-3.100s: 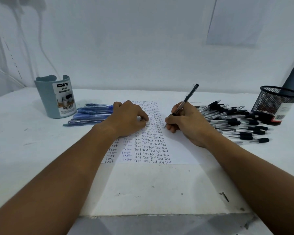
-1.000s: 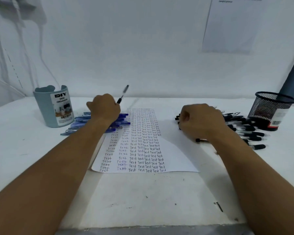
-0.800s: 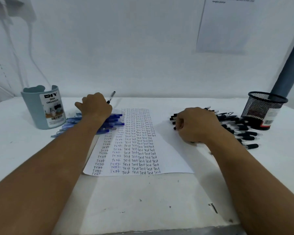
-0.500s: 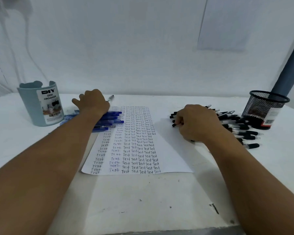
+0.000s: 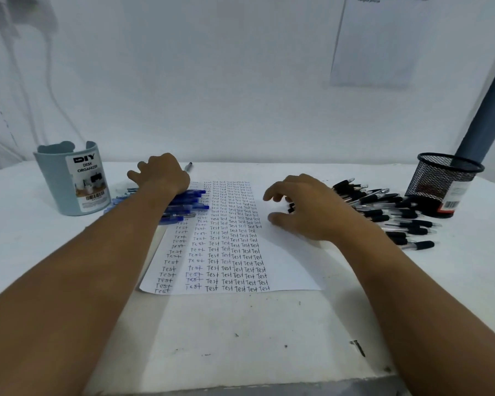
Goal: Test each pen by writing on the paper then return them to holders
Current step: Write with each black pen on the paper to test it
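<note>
**Hands between pens: one set down on the left, the next not yet picked**

Right hand (image 5: 312,208) hovers over the paper's right margin with fingers spread and relaxed, holding nothing, where a moment ago it was a closed fist at the edge of the black pens (image 5: 389,212). Left hand (image 5: 162,174) has sunk from a raised position to the far end of the blue pens (image 5: 183,202), a dark pen (image 5: 188,166) poking out beside its knuckles; whether the fingers grip it I cannot tell. By my reading, one test is over and the next pen is about to be chosen.

The paper (image 5: 292,270) is a thin white sheet, lined with columns of handwritten "Test". Slim plastic barrels lie in two loose heaps. The grey-blue desk organizer (image 5: 69,181) is smooth-walled; the black mesh cup (image 5: 443,181) is wire. No pens show in either.
</note>
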Motion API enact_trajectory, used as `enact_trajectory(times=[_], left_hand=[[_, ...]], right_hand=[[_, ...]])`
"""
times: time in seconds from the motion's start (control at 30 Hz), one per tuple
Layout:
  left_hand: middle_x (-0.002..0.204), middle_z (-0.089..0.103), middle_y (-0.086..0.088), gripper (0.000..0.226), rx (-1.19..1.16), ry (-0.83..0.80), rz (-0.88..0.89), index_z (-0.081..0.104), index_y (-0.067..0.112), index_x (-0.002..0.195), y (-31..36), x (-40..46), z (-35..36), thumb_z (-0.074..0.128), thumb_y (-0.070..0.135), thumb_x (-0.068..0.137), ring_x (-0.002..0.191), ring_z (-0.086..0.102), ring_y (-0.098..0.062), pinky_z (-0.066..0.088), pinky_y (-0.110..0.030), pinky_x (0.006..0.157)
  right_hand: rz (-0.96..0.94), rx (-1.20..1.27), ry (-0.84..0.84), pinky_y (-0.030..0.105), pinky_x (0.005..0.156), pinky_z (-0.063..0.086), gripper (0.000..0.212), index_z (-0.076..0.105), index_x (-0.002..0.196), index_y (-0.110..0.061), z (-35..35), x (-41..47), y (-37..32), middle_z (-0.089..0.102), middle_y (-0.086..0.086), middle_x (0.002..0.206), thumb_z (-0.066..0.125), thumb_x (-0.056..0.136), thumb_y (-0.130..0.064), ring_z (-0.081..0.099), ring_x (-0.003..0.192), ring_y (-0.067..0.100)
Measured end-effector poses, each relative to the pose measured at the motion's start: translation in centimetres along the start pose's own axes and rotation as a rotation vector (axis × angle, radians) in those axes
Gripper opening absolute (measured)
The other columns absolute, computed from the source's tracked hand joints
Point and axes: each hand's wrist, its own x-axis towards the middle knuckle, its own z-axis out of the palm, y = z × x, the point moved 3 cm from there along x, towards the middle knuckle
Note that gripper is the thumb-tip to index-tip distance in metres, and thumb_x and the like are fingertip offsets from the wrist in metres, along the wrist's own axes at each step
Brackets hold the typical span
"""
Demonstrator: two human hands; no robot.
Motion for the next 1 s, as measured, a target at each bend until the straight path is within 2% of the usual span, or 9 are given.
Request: enact_trajectory(times=[0.17, 0.33, 0.47, 0.63, 0.7, 0.77, 0.87, 0.93, 1.0], left_hand=[[0.109, 0.057, -0.009, 0.027, 0.006, 0.122, 0.272, 0.068, 0.019, 0.104, 1.0, -2.2, 0.1, 0.047, 0.034, 0.096, 0.111, 0.044, -0.033, 0.033, -0.044, 0.092], [0.112, 0.059, -0.003, 0.02, -0.167, 0.01, 0.589, 0.068, 0.026, 0.106, 3.3, -5.3, -0.3, 0.054, 0.033, 0.093, 0.113, 0.047, -0.026, 0.032, -0.041, 0.096], [0.101, 0.056, 0.009, 0.02, -0.19, -0.056, 0.677, 0.067, 0.029, 0.109, 3.5, -6.8, -0.2, 0.056, 0.033, 0.092, 0.11, 0.049, -0.019, 0.026, -0.049, 0.11], [0.093, 0.061, 0.011, 0.012, -0.33, -0.096, 0.732, 0.07, 0.028, 0.097, 2.2, -7.5, -0.4, 0.06, 0.03, 0.09, 0.093, 0.056, -0.012, 0.025, -0.05, 0.113], [0.094, 0.064, 0.009, 0.011, -0.358, -0.091, 0.748, 0.071, 0.027, 0.095, 1.7, -7.5, -0.6, 0.061, 0.026, 0.09, 0.092, 0.059, -0.011, 0.024, -0.051, 0.114], [0.093, 0.065, 0.008, 0.011, -0.374, -0.088, 0.748, 0.071, 0.026, 0.095, 1.5, -7.5, -0.7, 0.063, 0.023, 0.089, 0.091, 0.06, -0.01, 0.029, -0.052, 0.111], [0.09, 0.063, 0.012, 0.01, -0.364, -0.104, 0.782, 0.072, 0.027, 0.094, 1.8, -7.8, -0.8, 0.065, 0.023, 0.087, 0.089, 0.059, -0.008, 0.032, -0.052, 0.109], [0.092, 0.064, 0.011, 0.01, -0.329, -0.133, 0.815, 0.072, 0.027, 0.095, 2.1, -8.3, -1.1, 0.067, 0.024, 0.087, 0.087, 0.056, -0.005, 0.03, -0.037, 0.11], [0.095, 0.066, 0.011, 0.01, -0.304, -0.181, 0.844, 0.073, 0.027, 0.095, 2.2, -8.7, -1.3, 0.068, 0.024, 0.087, 0.083, 0.056, -0.001, 0.027, -0.02, 0.097]], right_hand=[[0.107, -0.135, -0.12, 0.042, 0.101, 0.036, 0.023, 0.069, 0.104, -0.037, -0.9, -1.3, 1.5, 0.056, -0.012, 0.116, 0.066, 0.082, -0.045, 0.04, 0.117, 0.016], [0.102, -0.13, -0.133, 0.039, 0.099, 0.034, 0.013, 0.069, 0.097, -0.035, -0.7, -1.5, 1.6, 0.057, -0.01, 0.112, 0.064, 0.087, -0.041, 0.04, 0.116, 0.015], [0.082, -0.038, 0.038, 0.032, 0.085, 0.037, 0.015, 0.064, 0.105, -0.025, -1.1, -1.3, 1.0, 0.056, -0.012, 0.084, 0.059, 0.093, -0.032, 0.051, 0.096, 0.016], [0.054, 0.167, 0.329, 0.034, 0.07, 0.04, 0.034, 0.046, 0.135, -0.021, -1.9, -1.3, 0.5, 0.061, 0.005, 0.095, 0.044, 0.101, -0.019, 0.056, 0.083, 0.026], [0.127, 0.382, 0.385, 0.032, 0.06, 0.041, 0.044, 0.041, 0.141, -0.035, -2.1, -1.5, 0.7, 0.056, 0.002, 0.078, 0.042, 0.101, -0.017, 0.053, 0.064, 0.022], [0.258, 0.715, 0.426, 0.03, 0.047, 0.038, 0.044, 0.05, 0.13, -0.046, -2.0, -1.6, 1.1, 0.044, 0.003, 0.067, 0.042, 0.098, -0.016, 0.038, 0.05, 0.02], [0.43, 1.225, 0.468, 0.021, 0.041, 0.019, 0.03, 0.059, 0.109, -0.032, -1.9, -1.6, 1.3, 0.033, 0.003, 0.066, 0.041, 0.095, -0.012, 0.02, 0.047, 0.016], [0.487, 1.43, 0.472, 0.019, 0.04, 0.016, 0.03, 0.057, 0.111, -0.025, -1.9, -1.6, 1.2, 0.036, 0.001, 0.064, 0.042, 0.093, -0.007, 0.021, 0.047, 0.013], [0.477, 1.609, 0.487, 0.021, 0.038, 0.026, 0.035, 0.055, 0.118, -0.017, -1.7, -1.6, 1.0, 0.048, 0.005, 0.066, 0.046, 0.091, 0.003, 0.032, 0.046, 0.014]])
